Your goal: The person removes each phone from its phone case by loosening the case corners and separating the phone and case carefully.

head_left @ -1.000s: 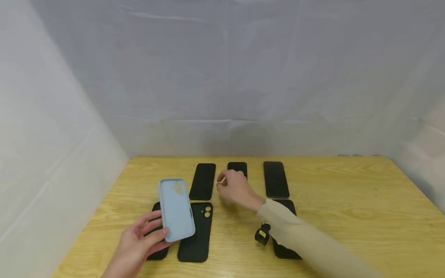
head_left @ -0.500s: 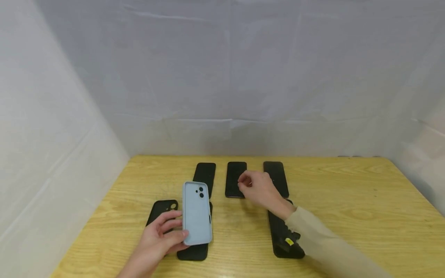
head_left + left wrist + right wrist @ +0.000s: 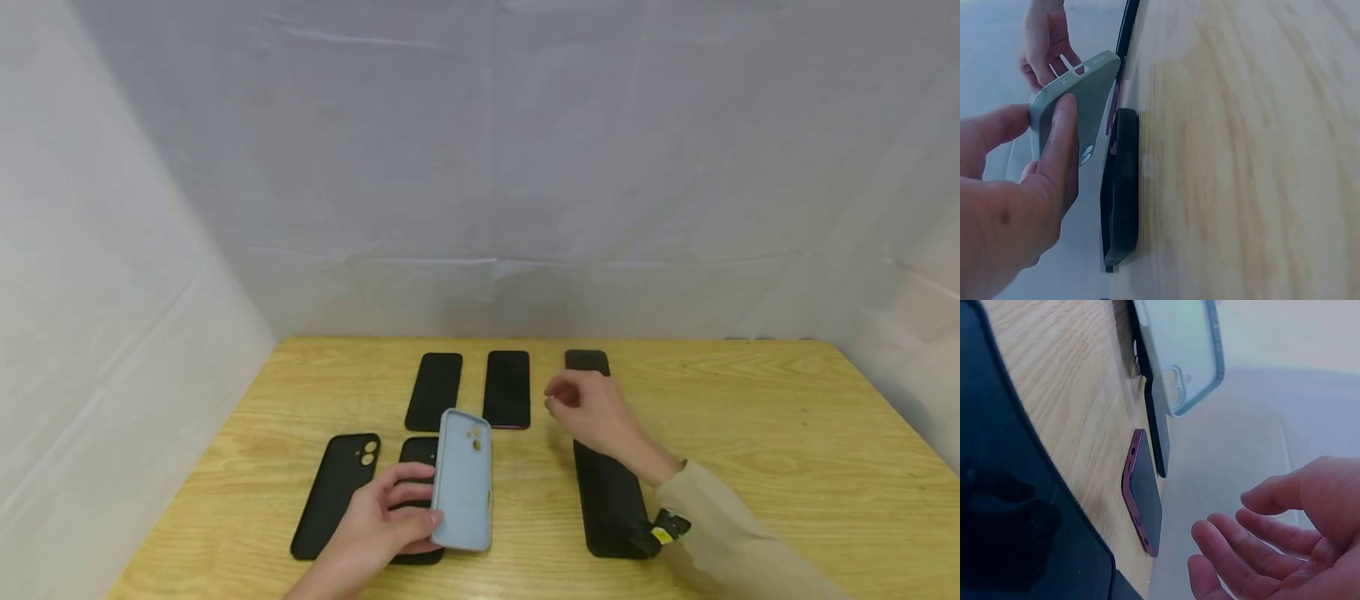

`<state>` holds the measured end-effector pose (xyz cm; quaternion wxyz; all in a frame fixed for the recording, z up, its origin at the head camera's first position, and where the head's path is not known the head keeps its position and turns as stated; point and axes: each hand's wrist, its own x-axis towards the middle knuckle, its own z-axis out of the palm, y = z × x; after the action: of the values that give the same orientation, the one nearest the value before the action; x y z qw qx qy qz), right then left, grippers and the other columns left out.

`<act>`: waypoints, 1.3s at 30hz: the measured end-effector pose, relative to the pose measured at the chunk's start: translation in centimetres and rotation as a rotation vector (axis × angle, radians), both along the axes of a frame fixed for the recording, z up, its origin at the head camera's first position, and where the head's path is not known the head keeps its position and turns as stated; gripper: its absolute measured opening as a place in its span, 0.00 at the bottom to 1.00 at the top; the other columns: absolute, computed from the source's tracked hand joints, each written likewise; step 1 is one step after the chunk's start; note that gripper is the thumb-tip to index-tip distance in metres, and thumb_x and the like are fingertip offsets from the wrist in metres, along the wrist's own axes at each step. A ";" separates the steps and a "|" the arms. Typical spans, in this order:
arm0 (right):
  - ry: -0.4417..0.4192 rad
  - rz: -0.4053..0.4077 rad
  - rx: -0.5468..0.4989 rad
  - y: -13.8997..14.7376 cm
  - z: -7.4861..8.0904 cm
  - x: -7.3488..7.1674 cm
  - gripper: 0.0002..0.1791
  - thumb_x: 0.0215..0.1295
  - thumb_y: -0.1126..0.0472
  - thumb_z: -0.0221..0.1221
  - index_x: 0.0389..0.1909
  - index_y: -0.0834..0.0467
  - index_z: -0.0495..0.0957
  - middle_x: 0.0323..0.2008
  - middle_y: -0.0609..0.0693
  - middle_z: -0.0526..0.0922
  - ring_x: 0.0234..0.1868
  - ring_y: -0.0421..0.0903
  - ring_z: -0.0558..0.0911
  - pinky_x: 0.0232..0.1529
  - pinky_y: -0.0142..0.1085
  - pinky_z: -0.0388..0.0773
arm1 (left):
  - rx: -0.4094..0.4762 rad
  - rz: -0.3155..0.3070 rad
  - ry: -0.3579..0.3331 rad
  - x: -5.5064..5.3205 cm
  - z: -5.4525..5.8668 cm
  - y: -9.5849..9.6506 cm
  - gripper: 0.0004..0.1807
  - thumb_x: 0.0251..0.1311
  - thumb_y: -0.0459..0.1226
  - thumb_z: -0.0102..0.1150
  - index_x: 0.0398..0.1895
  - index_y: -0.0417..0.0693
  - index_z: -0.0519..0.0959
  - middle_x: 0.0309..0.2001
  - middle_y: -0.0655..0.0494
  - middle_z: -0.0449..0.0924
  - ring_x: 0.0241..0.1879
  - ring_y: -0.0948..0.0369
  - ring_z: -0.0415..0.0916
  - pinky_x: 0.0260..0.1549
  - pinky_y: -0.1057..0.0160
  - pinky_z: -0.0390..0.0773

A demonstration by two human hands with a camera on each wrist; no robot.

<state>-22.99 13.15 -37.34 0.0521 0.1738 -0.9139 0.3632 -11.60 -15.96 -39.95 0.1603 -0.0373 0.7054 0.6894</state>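
Note:
My left hand holds a light blue phone case upright by its lower edge, thumb on the inside and fingers behind, over the black phone cases. In the left wrist view the fingers pinch this case near its bottom end. My right hand hangs loosely curled and holds nothing, partly covering the back right phone. The right wrist view shows a gap between its thumb and fingers. To its left lie a middle phone and a back left phone, screens dark.
One black phone case lies front left on the wooden table. Another black case is partly hidden by the left hand and blue case. A black slab, phone-shaped, lies under the right forearm. White sheeting stands behind.
The left hand has carried the blue case rightward, uncovering the left black case. The right hand has moved right, from over the middle phone to the back right phone.

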 end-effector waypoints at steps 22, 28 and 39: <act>-0.027 -0.053 0.037 2.8 0.2 0.9 0.05 0.69 0.61 0.63 0.42 0.57 0.85 0.36 0.49 0.88 0.38 0.46 0.84 0.40 0.45 0.83 | -0.027 -0.078 -0.009 0.0 -0.8 2.6 0.32 0.59 0.29 0.69 0.67 0.38 0.70 0.50 0.46 0.77 0.38 0.60 0.82 0.36 0.53 0.89; -0.035 -0.059 0.042 3.2 0.3 1.0 0.06 0.70 0.61 0.63 0.42 0.57 0.85 0.35 0.48 0.87 0.37 0.45 0.84 0.40 0.44 0.83 | -0.095 -0.090 -0.007 -0.3 0.0 3.1 0.31 0.57 0.31 0.72 0.63 0.38 0.72 0.45 0.48 0.77 0.33 0.60 0.81 0.32 0.57 0.88; -0.043 -0.076 0.039 3.6 0.4 1.2 0.05 0.68 0.61 0.64 0.40 0.57 0.85 0.35 0.50 0.87 0.36 0.44 0.83 0.38 0.41 0.82 | -0.348 -0.214 0.075 -1.1 0.6 3.9 0.32 0.54 0.31 0.74 0.62 0.40 0.72 0.38 0.49 0.79 0.24 0.59 0.81 0.24 0.59 0.86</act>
<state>-21.83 16.76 -36.97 0.0427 0.1318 -0.9277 0.3467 -12.70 -12.11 -39.32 0.1972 0.0364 0.8194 0.5370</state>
